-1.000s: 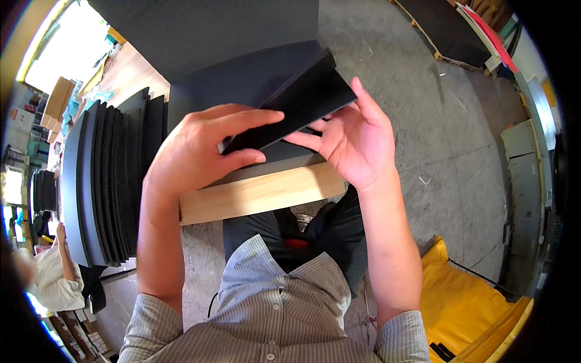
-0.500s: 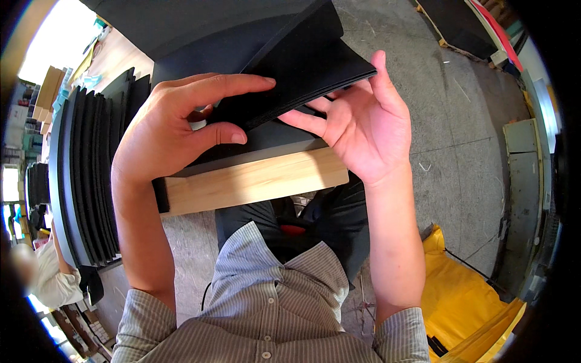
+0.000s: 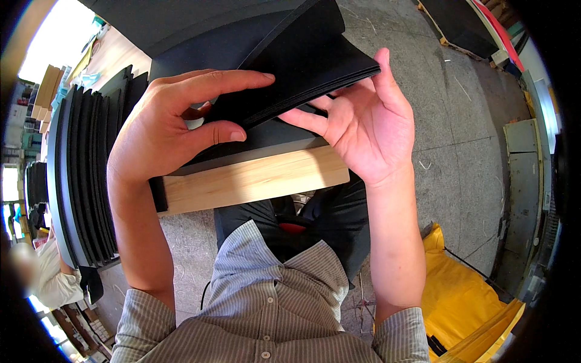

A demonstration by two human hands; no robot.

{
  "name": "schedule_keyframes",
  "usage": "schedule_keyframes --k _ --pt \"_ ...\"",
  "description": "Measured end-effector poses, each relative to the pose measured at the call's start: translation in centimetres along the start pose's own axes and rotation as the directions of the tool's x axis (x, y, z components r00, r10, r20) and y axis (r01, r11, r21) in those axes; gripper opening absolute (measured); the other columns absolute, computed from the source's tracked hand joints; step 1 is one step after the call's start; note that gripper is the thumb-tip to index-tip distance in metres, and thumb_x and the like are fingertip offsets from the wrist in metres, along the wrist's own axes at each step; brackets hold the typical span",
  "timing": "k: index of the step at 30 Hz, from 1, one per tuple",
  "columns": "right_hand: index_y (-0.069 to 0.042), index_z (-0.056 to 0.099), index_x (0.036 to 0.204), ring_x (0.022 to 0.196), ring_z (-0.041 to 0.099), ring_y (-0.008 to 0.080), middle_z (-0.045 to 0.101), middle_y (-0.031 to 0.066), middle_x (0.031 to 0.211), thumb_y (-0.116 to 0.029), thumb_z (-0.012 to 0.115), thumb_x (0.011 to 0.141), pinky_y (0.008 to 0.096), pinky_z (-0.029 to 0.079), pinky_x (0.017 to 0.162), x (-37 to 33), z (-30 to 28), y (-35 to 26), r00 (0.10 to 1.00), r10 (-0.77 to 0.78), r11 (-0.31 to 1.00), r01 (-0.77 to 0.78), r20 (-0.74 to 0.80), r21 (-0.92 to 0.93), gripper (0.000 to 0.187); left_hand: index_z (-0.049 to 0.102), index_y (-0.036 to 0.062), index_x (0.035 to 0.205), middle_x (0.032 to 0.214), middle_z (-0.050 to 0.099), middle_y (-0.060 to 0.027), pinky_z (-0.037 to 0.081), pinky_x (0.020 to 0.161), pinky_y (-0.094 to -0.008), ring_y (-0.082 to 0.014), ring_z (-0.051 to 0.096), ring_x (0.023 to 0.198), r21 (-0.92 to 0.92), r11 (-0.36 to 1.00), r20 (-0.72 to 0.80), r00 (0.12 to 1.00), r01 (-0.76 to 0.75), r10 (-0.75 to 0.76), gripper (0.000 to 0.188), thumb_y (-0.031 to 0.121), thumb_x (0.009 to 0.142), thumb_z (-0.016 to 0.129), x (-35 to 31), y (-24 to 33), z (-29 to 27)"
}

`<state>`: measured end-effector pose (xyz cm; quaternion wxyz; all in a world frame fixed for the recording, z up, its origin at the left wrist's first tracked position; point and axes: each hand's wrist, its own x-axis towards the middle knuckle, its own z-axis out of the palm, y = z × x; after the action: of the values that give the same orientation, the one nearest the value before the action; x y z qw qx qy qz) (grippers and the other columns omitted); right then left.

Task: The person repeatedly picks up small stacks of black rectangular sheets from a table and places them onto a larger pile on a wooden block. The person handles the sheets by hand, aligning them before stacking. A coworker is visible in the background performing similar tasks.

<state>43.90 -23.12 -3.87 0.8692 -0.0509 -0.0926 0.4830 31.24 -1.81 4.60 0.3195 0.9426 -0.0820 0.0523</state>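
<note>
A thin stack of black sheets [image 3: 302,81], foam-like in look, is lifted at its near edge, where several layers show. My left hand [image 3: 166,121] holds its left part, index finger stretched across the top and thumb at the near edge. The other left fingers are mostly hidden. At the right corner my right hand [image 3: 372,127] is palm up, its fingers under the stack and its thumb against the corner. Behind, one black sheet bends upward. Below lies a dark sheet surface [image 3: 272,138] above a pale wooden block [image 3: 260,181].
Several dark curved sheets [image 3: 85,169] stand upright in a row at the left. A yellow bag-like cover [image 3: 463,296] lies at the lower right. A grey metal cabinet [image 3: 521,181] stands at the far right. Another person's pale sleeve [image 3: 57,278] shows at the left edge.
The stack's right corner and my right thumb have shifted slightly up and right. The layers at the near edge look a little more spread. My left hand keeps its hold.
</note>
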Motion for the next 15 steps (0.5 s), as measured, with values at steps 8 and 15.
schedule_keyframes --k 8,15 --pt "-0.004 0.049 0.139 0.140 0.036 0.0460 0.045 0.0232 0.147 -0.050 0.039 0.104 0.0728 0.033 0.107 0.05 0.35 0.09 1.000 -0.001 1.000 0.001 -0.020 -0.008 0.059 0.069 0.0081 0.123 0.115 0.072 -0.0119 0.054 0.074 -0.0303 -0.0229 0.070 0.095 0.027 0.997 -0.063 0.995 -0.073 0.074 0.052 0.012 0.073 0.081 -0.03 -0.50 0.29" --pt "-0.004 0.048 0.140 0.140 0.037 0.0461 0.046 0.0230 0.147 -0.049 0.040 0.104 0.0729 0.033 0.107 0.07 0.27 0.09 1.000 0.000 1.000 0.000 -0.021 0.010 0.058 0.066 0.0042 0.127 0.120 0.069 -0.0126 0.058 0.076 -0.0305 -0.0220 0.068 0.104 0.009 1.000 0.001 1.000 -0.004 0.004 0.054 0.017 0.077 0.081 -0.07 -0.26 -0.05"
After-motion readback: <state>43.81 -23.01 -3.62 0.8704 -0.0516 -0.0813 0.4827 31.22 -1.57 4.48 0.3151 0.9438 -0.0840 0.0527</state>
